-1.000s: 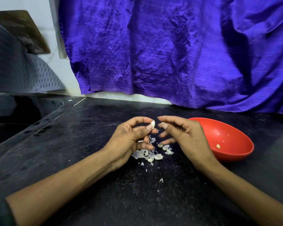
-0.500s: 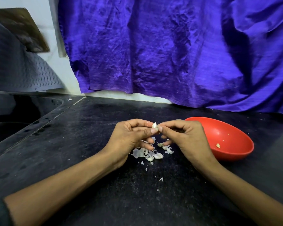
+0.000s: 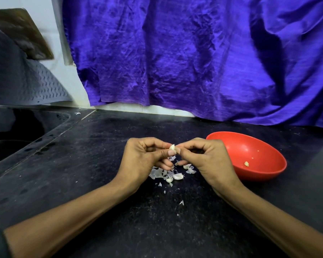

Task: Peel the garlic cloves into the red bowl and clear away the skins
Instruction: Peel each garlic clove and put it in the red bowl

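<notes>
A purple cloth hangs in creased folds across most of the back wall, its lower edge reaching the dark stone counter. At far left a grey ribbed mat curls up against the wall above a sink basin sunk into the counter, with a brown board leaning behind it. The red bowl sits tilted on the counter just beside the right hand, holding one small pale piece of garlic and a few crumbs. Both forearms reach in from the bottom corners. The left hand has its fingers curled and pinches a garlic clove between thumb and forefinger; the right hand's thumb and forefinger pinch the same clove from the other side, above the counter. Under and between the hands lies a scatter of white skins mixed with a few cloves, partly hidden by the left hand. Smaller flakes lie nearer the person.
</notes>
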{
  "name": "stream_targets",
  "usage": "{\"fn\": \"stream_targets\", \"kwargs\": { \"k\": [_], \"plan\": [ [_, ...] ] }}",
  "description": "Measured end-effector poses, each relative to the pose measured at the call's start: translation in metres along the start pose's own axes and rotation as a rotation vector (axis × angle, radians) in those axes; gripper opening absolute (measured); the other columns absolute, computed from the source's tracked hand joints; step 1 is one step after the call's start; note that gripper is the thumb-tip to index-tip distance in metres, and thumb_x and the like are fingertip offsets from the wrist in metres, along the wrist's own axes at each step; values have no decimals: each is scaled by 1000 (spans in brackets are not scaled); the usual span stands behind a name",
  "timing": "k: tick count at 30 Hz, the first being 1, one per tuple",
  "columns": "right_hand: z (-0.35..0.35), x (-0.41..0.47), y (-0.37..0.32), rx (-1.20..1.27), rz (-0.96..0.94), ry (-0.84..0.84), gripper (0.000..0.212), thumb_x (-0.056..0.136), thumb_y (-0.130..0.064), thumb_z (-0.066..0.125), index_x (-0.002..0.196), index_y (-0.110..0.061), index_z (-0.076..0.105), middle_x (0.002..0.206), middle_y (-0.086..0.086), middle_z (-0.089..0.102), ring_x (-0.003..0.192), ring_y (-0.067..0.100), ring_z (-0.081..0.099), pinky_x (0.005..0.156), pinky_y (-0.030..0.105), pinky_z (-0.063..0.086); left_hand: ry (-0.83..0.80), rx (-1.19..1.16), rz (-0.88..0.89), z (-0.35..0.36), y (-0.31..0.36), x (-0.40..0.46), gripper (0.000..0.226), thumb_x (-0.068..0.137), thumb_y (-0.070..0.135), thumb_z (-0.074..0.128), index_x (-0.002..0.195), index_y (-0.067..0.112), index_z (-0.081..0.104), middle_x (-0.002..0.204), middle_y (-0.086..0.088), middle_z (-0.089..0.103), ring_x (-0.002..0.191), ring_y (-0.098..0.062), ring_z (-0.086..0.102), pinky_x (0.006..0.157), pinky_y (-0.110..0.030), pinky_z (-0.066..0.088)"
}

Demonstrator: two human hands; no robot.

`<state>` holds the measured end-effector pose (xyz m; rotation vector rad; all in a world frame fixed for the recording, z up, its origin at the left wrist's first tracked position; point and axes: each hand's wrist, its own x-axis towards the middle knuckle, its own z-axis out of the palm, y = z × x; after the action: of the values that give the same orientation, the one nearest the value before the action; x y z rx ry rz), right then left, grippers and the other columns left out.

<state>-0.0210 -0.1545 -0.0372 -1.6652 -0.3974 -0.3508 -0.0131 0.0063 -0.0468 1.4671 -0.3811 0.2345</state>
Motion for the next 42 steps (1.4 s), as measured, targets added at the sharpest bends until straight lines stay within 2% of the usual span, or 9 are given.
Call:
{"fn": "stream_targets", "kwargs": {
  "k": [7,10,14,18,22,26,30,37,42],
  "plan": [
    [2,-1,2,-21,6,26,11,81,-2,72,74,-10,75,78,8,71,64,19,69,58,24,56,-3,-43,11,4,0,-2,6,74,-3,73,79,1,72,61,-19,68,50,-23,65,52,-29,58],
    [-1,0,-1,-38,15,10,13,84,-2,69,76,-12,74,76,4,74,61,21,70,56,23,55,-46,-68,-28,4,2,1,8,77,-3,71,84,1,70,63,-16,69,50,-19,64,52,-29,58],
    [-2,3,-5,25,45,8,14,86,1,66,77,-7,73,71,5,73,55,14,66,51,18,50,-82,-165,-118,2,3,3,13,80,-3,68,93,-1,68,72,-14,70,49,-15,60,52,-29,58],
    [-2,5,-2,42,71,56,8,85,-3,68,78,-4,73,67,1,69,56,7,58,52,27,56,-118,-241,-225,2,5,4,25,77,8,69,100,-1,67,81,-12,72,49,-8,55,51,-26,56],
    [-4,6,1,46,91,32,8,87,-9,67,87,-4,74,71,4,69,63,11,59,63,43,60,-146,-276,-269,2,5,3,22,86,8,63,106,-2,68,83,-9,71,51,-6,51,50,-24,55],
    [-4,6,1,60,78,16,12,88,-11,66,95,-8,75,76,8,72,67,12,62,66,45,60,-137,-259,-264,2,4,3,19,92,6,57,105,-2,68,85,-11,72,51,-6,52,50,-25,55],
    [-7,7,2,13,47,13,12,86,-10,68,95,-9,75,79,9,74,68,14,65,64,42,60,-119,-243,-275,1,3,4,18,93,6,56,104,-2,69,87,-13,72,51,-7,53,51,-26,56],
    [-7,6,2,-74,-32,-22,10,86,-7,68,87,-12,77,76,9,73,66,11,67,56,27,55,-109,-159,-255,1,2,2,18,87,5,65,101,-3,70,91,-20,72,53,-11,56,51,-24,55],
    [-7,7,2,-27,9,-72,10,87,-6,66,88,-5,76,76,13,73,67,14,66,60,30,58,-81,-119,-219,1,0,2,13,86,3,65,96,0,72,79,-14,73,49,-12,59,51,-25,57]
  ]
}}
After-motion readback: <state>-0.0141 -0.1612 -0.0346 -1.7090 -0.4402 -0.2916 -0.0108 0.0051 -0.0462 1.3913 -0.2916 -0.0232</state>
